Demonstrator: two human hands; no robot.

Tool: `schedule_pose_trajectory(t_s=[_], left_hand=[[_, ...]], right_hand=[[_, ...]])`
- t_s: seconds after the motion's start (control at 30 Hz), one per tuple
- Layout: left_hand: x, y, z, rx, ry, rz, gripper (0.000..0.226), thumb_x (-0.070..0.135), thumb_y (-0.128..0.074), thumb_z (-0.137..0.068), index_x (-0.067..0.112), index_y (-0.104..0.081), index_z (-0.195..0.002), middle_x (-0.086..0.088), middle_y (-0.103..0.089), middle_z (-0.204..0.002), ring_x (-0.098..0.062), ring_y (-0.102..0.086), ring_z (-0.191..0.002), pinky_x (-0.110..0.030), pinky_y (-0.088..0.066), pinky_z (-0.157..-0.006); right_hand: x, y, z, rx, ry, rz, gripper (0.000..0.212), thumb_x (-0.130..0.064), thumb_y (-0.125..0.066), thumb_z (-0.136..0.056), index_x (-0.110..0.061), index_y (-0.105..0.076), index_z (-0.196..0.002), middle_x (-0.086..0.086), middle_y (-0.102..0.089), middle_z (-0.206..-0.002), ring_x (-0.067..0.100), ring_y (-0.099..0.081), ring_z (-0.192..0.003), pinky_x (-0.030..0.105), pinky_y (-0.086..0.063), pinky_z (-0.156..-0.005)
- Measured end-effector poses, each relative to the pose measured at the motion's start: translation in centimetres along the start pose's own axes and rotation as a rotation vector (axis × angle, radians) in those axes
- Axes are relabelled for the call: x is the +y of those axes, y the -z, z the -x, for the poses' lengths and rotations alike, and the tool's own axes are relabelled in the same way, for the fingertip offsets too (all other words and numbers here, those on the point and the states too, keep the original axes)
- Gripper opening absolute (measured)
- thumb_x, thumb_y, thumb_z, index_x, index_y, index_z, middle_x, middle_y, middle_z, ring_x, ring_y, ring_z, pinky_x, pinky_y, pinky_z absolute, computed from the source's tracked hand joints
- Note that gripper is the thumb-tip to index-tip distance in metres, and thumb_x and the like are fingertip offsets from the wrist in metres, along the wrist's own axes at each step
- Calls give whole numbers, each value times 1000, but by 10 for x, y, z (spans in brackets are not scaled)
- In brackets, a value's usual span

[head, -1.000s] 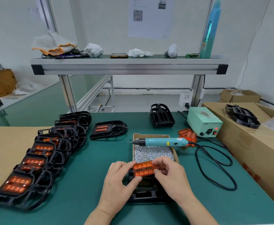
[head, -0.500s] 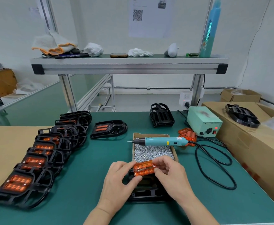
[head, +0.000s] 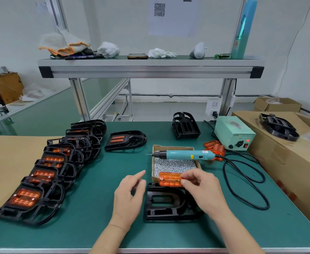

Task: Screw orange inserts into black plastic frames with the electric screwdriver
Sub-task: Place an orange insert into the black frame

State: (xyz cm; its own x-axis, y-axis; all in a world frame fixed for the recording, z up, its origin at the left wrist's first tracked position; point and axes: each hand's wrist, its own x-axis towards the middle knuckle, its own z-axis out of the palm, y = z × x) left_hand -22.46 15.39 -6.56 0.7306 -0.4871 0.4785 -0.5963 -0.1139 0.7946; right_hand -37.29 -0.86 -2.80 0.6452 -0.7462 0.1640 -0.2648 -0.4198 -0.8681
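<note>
My right hand (head: 202, 189) pinches an orange insert (head: 168, 179) by its right end, just above the far edge of a black plastic frame (head: 166, 203) lying flat on the green mat. My left hand (head: 129, 196) hovers to the left of the frame, fingers loose and apart, holding nothing. The teal electric screwdriver (head: 185, 155) lies across a small cardboard box of screws (head: 174, 165) behind the insert, tip pointing left. A few spare orange inserts (head: 214, 146) sit by its cord end.
A row of several assembled frames with orange inserts (head: 49, 169) runs along the left, one more (head: 125, 140) beside it. Empty frames (head: 185, 128) stand at the back. A green power box (head: 234, 132), looping black cable (head: 246, 182) and a cardboard carton (head: 288, 156) fill the right.
My left hand has let go of the insert and moved left, away from it. My right hand alone now holds the insert, which sits slightly further right.
</note>
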Motion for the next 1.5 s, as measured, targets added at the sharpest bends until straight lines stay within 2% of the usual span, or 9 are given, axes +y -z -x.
schedule_pose_trajectory(t_s=[0.17, 0.37, 0.5, 0.7, 1.0, 1.17, 1.33, 1.4, 1.5], left_hand=[[-5, 4, -5, -35, 216, 108, 24, 0, -67, -89, 22, -75, -85, 4, -72, -86, -7, -64, -85, -13, -47, -78], [-8, 3, -6, -96, 257, 111, 21, 3, -73, -83, 21, -73, -73, -3, -70, -78, -14, -62, -76, -21, -49, -72], [-7, 1, -5, -136, 224, 66, 24, 6, -76, -81, 26, -72, -67, 4, -67, -75, -5, -57, -68, -13, -44, -67], [-5, -1, -5, -233, 184, 10, 23, 12, -79, -77, 31, -74, -65, 11, -63, -78, -6, -61, -76, -12, -43, -71], [-2, 1, -7, -314, 142, -70, 19, 14, -77, -79, 31, -72, -71, 7, -60, -84, -7, -59, -81, -22, -46, -77], [-1, 1, -6, -345, 123, -104, 18, 15, -75, -81, 31, -70, -72, 7, -59, -87, -6, -56, -84, -19, -41, -75], [-2, 0, -5, -311, 125, -83, 19, 15, -75, -80, 32, -70, -73, 7, -61, -84, -7, -58, -84, -21, -44, -76], [-3, 0, -5, -295, 127, -54, 21, 13, -75, -81, 32, -70, -73, 8, -62, -83, -8, -60, -83, -22, -46, -77], [-5, 0, -5, -289, 118, -56, 22, 12, -74, -82, 31, -70, -73, 11, -62, -81, -9, -61, -83, -29, -49, -78]], right_hand=[[0, -6, 8, -50, 45, 109, 25, -14, -83, -80, -35, -71, -74, -13, -64, -89, -1, -58, -88, 13, -41, -77], [-5, -20, 13, -66, 71, 279, 23, -25, -80, -83, -42, -67, -75, -18, -53, -94, 3, -41, -100, 29, -35, -93], [-5, -22, 13, -74, 70, 349, 9, -32, -79, -84, -38, -74, -81, -19, -52, -94, 4, -38, -100, 30, -30, -93], [-8, -21, 12, -141, 81, 493, 3, -40, -77, -85, -37, -77, -86, -18, -46, -92, 8, -37, -101, 31, -30, -92], [-15, -22, 6, -200, 129, 623, 7, -42, -74, -86, -38, -78, -90, -16, -42, -85, 12, -38, -98, 33, -32, -90], [-16, -21, 2, -261, 115, 641, 8, -44, -76, -84, -36, -77, -87, -17, -40, -82, 12, -37, -96, 35, -34, -93], [-18, -8, -4, -274, 24, 313, 16, -39, -75, -85, -32, -70, -72, -14, -59, -87, 4, -52, -94, 30, -44, -88], [-20, -7, -13, -126, -76, 14, 3, -30, -73, -88, -29, -70, -87, -12, -65, -97, 7, -59, -96, 27, -48, -88], [-17, -10, -35, -32, -373, -557, 27, -17, -66, -96, -4, -60, -120, 17, -64, -116, 25, -64, -113, 39, -50, -104]])
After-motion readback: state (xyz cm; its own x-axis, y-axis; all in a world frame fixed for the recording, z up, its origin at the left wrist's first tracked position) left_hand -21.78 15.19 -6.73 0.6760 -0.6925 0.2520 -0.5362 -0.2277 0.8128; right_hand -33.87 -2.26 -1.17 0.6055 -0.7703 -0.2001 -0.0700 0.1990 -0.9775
